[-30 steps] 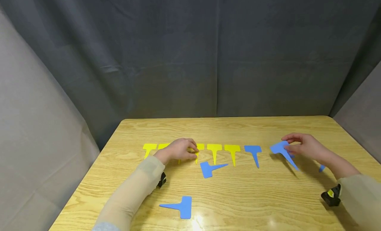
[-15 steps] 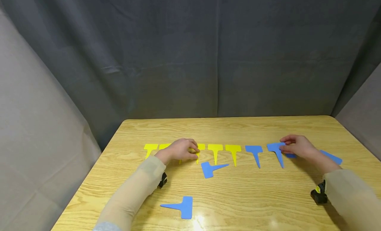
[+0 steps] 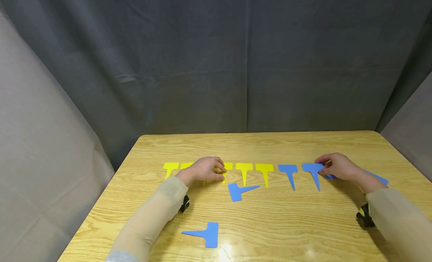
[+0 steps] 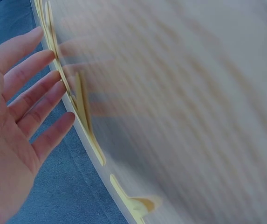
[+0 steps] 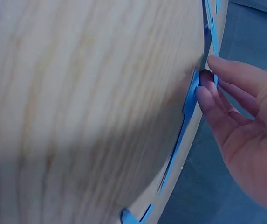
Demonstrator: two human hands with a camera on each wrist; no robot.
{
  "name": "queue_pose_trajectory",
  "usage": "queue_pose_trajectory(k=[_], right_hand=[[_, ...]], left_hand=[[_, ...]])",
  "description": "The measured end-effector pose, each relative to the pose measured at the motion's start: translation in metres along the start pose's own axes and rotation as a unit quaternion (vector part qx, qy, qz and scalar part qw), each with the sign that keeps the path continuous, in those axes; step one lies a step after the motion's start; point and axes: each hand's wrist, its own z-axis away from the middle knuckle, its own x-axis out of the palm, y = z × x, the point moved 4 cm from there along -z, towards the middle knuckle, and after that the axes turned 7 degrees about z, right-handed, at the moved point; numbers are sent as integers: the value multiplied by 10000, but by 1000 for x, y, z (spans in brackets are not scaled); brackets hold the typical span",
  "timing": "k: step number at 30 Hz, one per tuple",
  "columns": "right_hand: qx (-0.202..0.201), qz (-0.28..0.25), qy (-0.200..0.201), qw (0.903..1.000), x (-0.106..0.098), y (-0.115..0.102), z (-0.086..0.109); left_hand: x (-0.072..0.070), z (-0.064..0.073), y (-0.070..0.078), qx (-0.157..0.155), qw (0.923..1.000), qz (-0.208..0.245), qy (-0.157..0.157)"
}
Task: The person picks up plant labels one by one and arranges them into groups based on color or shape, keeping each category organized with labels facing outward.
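T-shaped plant labels lie on the wooden table. My right hand point(image 3: 341, 167) pinches the right end of a blue plant label point(image 3: 312, 168), which lies with its point toward me. In the right wrist view, thumb and fingers meet at that label point(image 5: 215, 44); another blue label point(image 5: 189, 100) lies close under the fingers. My left hand point(image 3: 204, 169) hovers over the row of yellow plant labels point(image 3: 243, 167), fingers relaxed and spread, partly hiding some. The left wrist view shows its fingertips right by the yellow labels point(image 4: 84, 107), with nothing held.
One blue label point(image 3: 288, 169) stands in line right of the yellow ones. Two loose blue labels lie sideways, one below the row point(image 3: 235, 192) and one near the front point(image 3: 211, 235). Another blue label point(image 3: 379, 178) shows behind the right wrist. A dark curtain point(image 3: 216, 67) hangs behind the table.
My right hand has lowered the tilted blue label and moved it left into the row, where it now lies straight. The left hand stays nearly still.
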Motion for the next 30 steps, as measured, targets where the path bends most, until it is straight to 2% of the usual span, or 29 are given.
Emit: queue_pose_trajectory(k=[5,11,16,24,30], right_hand=[[-139,320,-73,9994,1,-1,-4],[-275,404,-134,9987,3,-2,-5],[-277,410,-105,9987,4,-1,-6],[-200,465,-344,9981,3,-3,-8],[-210,492,-363,9979,4,-4,-7]], left_hand=[[0,-1,-1,22,10000,-21,13],[0,-1,-1,52,10000,-55,7],[1,-1,-1,26,10000,-50,-5],[1,-1,-2,-36,10000,-27,-14],[2,-1,-3,-32,10000,-38,-29]])
